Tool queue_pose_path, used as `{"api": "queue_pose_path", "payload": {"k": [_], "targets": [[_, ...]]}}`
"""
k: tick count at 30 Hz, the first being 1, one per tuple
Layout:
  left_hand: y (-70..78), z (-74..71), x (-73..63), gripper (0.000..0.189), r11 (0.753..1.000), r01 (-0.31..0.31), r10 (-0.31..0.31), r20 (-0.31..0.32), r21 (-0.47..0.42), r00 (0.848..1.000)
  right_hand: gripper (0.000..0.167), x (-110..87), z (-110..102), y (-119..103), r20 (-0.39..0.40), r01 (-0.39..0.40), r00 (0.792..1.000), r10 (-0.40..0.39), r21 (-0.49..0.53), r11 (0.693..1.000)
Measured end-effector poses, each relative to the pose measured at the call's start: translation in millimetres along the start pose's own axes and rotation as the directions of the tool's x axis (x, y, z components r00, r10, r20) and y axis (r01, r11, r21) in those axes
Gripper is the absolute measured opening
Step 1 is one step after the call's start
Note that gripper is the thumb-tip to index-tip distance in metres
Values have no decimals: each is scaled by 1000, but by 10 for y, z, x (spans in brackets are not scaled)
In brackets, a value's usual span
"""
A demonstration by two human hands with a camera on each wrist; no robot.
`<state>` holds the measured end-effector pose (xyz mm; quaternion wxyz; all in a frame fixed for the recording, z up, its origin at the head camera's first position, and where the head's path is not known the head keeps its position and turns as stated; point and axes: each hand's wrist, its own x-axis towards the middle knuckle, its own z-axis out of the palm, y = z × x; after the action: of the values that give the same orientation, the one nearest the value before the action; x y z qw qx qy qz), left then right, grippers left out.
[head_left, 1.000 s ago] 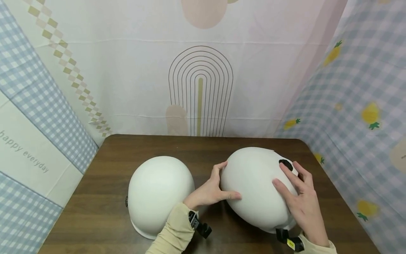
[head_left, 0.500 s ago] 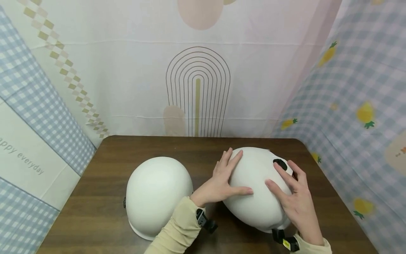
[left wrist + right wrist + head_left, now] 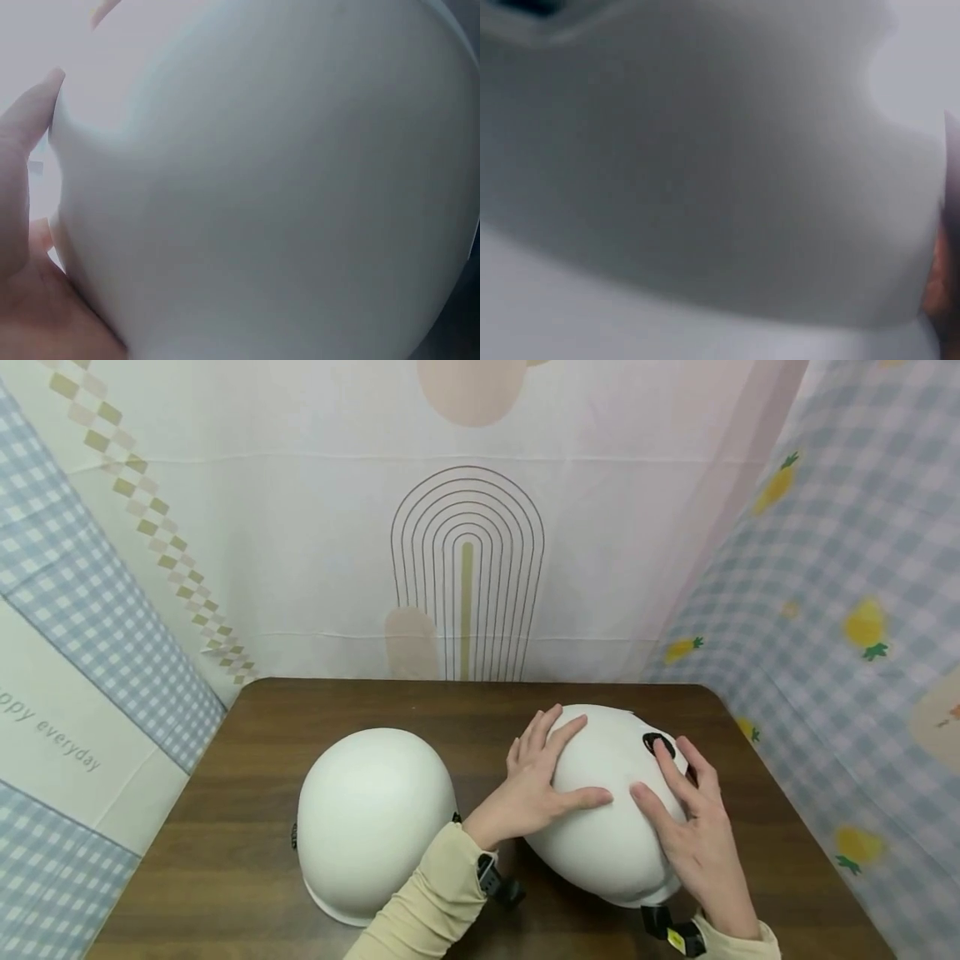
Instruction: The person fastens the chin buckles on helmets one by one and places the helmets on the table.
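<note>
In the head view a tilted white helmet point(image 3: 600, 835) is at the right of the brown table, with a dark oval patch point(image 3: 652, 742) near its upper right end. My left hand point(image 3: 528, 789) rests on its left side, fingers straight and spread, thumb across the front. My right hand point(image 3: 697, 839) holds the right end, thumb on the shell, index fingertip at the dark patch and another finger bent at the edge. A second white helmet point(image 3: 375, 818) stands dome up beside my left forearm. Smooth blurred shell point(image 3: 262, 187) fills the left wrist view; the helmets' insides are hidden.
The brown wooden table point(image 3: 225, 860) ends at the back against a white patterned cloth point(image 3: 322, 543). A blue checked cloth with pineapples point(image 3: 825, 652) hangs close on the right, and another checked cloth point(image 3: 97, 577) is on the left.
My left hand has shifted right and further over the helmet, its fingers now spread across the shell. The right hand's index finger has moved onto the dark patch. The left helmet stays put.
</note>
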<state>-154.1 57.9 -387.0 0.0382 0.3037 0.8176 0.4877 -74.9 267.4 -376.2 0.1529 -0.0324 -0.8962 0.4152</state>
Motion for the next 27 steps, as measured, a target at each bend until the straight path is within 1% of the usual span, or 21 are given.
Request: {"api": "queue_pose_path", "payload": {"k": [5,10,17,22,27], "targets": [[-26,-25,-5,87,1000,4,-4,1,-25,1000,74,14,8,1,24,18,1000,-18,-8,1000],[-39,-35,-30,87,999,17,-17,-3,-30,1000,78,20,19,3,36,11,999,-10,-19,1000],[-65,-39,-47,87,998,32,-32,2,-57,999,82,23,30,-11,18,7,1000,-7,-10,1000],[-92,-44,-73,86,994,60,-58,20,-91,998,84,22,26,-39,-2,9,1000,-9,-19,1000],[-130,-56,-107,86,990,92,-90,28,-111,996,84,21,28,-65,-16,33,999,-33,-21,999]]}}
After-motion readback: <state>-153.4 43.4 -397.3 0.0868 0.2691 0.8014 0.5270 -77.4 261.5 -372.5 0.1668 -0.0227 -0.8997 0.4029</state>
